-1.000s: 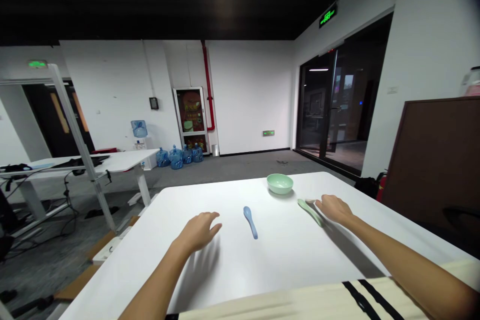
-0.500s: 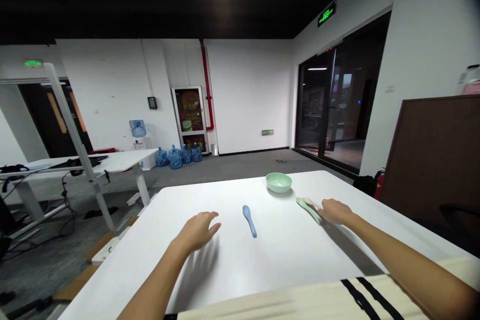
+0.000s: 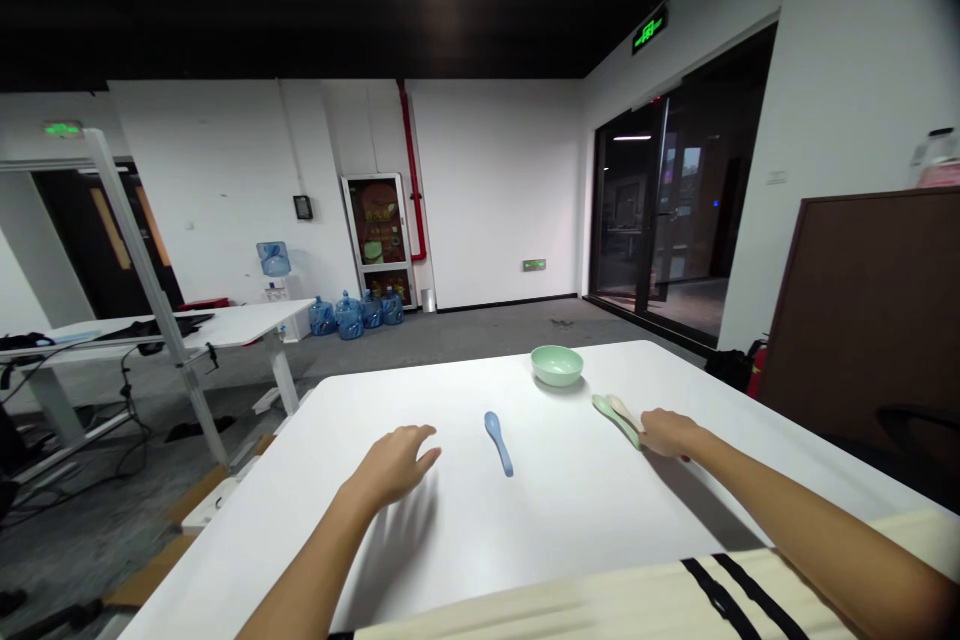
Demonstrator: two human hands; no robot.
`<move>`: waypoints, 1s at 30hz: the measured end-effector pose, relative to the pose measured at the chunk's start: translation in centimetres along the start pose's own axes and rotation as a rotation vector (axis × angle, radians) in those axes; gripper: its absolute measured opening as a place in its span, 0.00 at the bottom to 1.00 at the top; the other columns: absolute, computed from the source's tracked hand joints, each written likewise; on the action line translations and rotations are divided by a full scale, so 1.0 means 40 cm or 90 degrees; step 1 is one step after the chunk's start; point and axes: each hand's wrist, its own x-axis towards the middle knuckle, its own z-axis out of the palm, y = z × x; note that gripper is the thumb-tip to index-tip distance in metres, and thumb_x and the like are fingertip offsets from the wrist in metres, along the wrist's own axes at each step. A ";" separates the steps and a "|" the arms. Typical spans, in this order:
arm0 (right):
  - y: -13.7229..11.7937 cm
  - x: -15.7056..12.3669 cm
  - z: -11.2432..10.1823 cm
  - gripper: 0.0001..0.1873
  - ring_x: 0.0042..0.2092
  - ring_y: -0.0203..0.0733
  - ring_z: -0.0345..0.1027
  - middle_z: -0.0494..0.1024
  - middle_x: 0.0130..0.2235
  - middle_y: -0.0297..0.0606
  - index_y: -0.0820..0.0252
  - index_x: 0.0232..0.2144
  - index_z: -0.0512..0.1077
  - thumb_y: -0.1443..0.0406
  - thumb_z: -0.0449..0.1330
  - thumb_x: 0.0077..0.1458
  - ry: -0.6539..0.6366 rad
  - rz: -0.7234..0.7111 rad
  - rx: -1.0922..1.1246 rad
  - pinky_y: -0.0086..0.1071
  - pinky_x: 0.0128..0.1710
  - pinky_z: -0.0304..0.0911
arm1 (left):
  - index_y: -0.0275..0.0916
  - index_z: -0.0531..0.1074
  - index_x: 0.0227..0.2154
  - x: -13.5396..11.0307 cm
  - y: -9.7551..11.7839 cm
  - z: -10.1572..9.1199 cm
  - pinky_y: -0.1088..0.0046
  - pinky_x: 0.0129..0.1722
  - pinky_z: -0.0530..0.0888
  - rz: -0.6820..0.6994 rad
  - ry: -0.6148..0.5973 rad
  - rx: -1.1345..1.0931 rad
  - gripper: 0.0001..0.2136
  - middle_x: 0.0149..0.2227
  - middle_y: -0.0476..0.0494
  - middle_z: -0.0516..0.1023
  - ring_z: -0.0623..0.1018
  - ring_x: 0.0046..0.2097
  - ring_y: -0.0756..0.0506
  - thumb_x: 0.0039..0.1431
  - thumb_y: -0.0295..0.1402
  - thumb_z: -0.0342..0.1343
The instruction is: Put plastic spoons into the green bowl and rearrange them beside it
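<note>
My right hand (image 3: 669, 433) is closed over the handle end of a cream spoon (image 3: 622, 410), whose bowl points away from me. Right beside it a light green spoon (image 3: 616, 420) lies on the table, nearly parallel, its handle end close to my fingertips. My left hand (image 3: 399, 464) hovers above the left part of the table, fingers apart and holding nothing. Between the hands, a blue spoon (image 3: 498, 443) rests nearer the left one. A green bowl (image 3: 556, 367) stands upright near the far edge, beyond the spoons.
The white table (image 3: 480, 540) spreads in front of me with rounded far corners. To the left is another desk (image 3: 255, 318) with a metal post (image 3: 139, 250). Blue water bottles (image 3: 350, 316) stand by the wall, and a brown board (image 3: 855, 320) rises on the right.
My right hand has shifted slightly toward me, and more of the cream spoon shows, lying more in line with the green one. My left hand has stayed in place.
</note>
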 end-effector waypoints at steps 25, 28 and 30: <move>-0.010 0.039 0.014 0.17 0.41 0.50 0.72 0.76 0.42 0.50 0.63 0.36 0.73 0.58 0.50 0.60 0.153 -0.031 -0.006 0.36 0.37 0.60 | 0.43 0.69 0.56 -0.001 0.008 -0.006 0.61 0.53 0.69 -0.002 -0.001 -0.006 0.24 0.56 0.40 0.75 0.73 0.56 0.37 0.63 0.48 0.43; -0.025 0.049 0.028 0.16 0.40 0.49 0.72 0.76 0.41 0.48 0.62 0.38 0.72 0.57 0.50 0.60 0.147 -0.052 -0.020 0.35 0.36 0.60 | 0.42 0.68 0.56 -0.001 0.009 -0.006 0.61 0.53 0.68 0.000 -0.003 -0.006 0.24 0.56 0.40 0.75 0.72 0.57 0.37 0.63 0.47 0.43; -0.033 0.054 0.038 0.15 0.39 0.49 0.72 0.76 0.40 0.47 0.60 0.41 0.71 0.58 0.50 0.60 0.135 -0.069 -0.032 0.35 0.35 0.60 | 0.41 0.68 0.57 0.000 0.007 -0.005 0.60 0.53 0.68 0.001 -0.006 -0.006 0.25 0.56 0.40 0.74 0.72 0.57 0.37 0.63 0.47 0.43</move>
